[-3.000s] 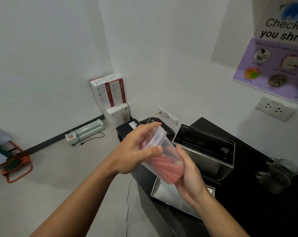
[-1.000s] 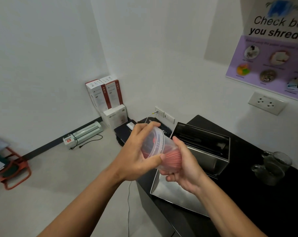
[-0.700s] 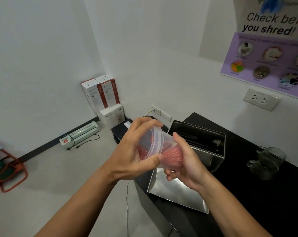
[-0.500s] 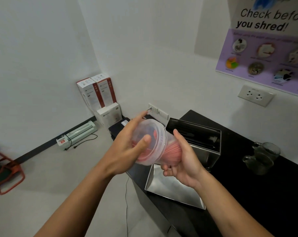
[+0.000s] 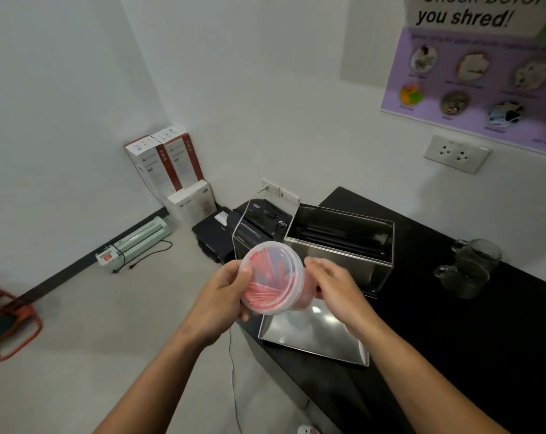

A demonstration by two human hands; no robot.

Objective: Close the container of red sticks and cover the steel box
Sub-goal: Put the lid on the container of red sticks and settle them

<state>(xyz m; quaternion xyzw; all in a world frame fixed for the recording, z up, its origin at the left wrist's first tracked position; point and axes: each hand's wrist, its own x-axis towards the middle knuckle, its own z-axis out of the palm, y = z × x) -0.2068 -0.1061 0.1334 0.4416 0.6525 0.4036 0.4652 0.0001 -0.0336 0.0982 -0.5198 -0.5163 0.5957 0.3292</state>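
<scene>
Plastic container: one clear round container [image 5: 273,278], tipped on its side with its lid on and facing the camera, held in the air over the near-left corner of the counter [image 5: 453,324].
Red sticks: many, too bunched to count, lying loose inside the container.
Left hand [image 5: 223,300]: clamped on the lid rim, thumb across the lid face, fingers behind.
Right hand [image 5: 337,288]: cupped around the container body from the right, fingers spread and touching it.
Steel box [image 5: 340,245]: one, uncovered, standing on the counter just behind the hands; dark contents, not clear what.
Steel lid [image 5: 312,335]: one flat sheet lying on the counter just in front of the box, beneath the hands, its near-left corner at the counter edge.
Glass jugs [image 5: 467,267]: two, close together, well to the right of the box.
Open room: bare black counter to the right of the steel lid; bare floor to the left of the counter edge.
Floor items: three white cartons [image 5: 171,173] in the corner, one laminator [image 5: 134,244] along the wall.
</scene>
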